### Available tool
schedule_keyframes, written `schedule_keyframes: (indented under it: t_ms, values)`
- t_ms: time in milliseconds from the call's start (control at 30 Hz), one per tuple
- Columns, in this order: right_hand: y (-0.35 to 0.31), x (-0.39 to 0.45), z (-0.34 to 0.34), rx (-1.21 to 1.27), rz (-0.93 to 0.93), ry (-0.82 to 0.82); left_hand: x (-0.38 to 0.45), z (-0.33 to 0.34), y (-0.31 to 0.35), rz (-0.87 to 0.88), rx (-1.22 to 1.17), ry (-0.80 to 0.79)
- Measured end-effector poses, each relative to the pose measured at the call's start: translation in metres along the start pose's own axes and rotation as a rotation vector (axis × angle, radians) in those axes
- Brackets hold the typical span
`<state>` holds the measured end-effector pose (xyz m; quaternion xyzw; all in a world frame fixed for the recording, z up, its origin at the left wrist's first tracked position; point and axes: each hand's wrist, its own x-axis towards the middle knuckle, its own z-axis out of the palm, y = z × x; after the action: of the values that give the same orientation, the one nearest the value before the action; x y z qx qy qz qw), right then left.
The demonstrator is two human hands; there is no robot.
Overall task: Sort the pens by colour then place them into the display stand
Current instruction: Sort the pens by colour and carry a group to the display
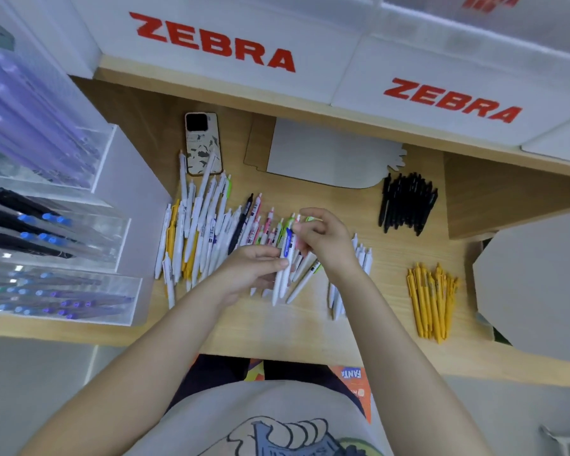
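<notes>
wooden desk (277,327): left grip (250,271) pinches white pens (285,268); right grip (326,238) pinches one too.

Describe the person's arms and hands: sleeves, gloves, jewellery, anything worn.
Both forearms are bare up to the bottom edge of the picture, so no sleeves show. The left hand and right hand wear no gloves, and no watch, bracelet or ring can be made out. Nails look short and unpainted, though blurred.
</notes>
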<state>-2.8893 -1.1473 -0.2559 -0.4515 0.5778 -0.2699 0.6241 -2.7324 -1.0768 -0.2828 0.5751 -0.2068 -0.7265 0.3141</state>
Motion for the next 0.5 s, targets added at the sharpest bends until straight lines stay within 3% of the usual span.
schedule_keyframes:
  t_ms: [67, 200, 333, 500]
  values:
    - [0.005, -0.008, -0.002, 0.043, 0.038, 0.030, 0.003, 0.004, -0.001, 0.018, -0.035, 0.025]
    - [0.022, -0.029, -0.005, -0.147, 0.136, -0.014, 0.009, 0.013, 0.003, 0.079, -0.160, 0.188]
    - [0.034, -0.045, -0.005, -0.181, 0.197, -0.074, 0.014, 0.025, 0.006, 0.109, -0.095, 0.190]
    - [0.037, -0.021, -0.026, -0.167, 0.175, 0.072, 0.024, 0.031, 0.008, 0.152, 0.010, 0.345]
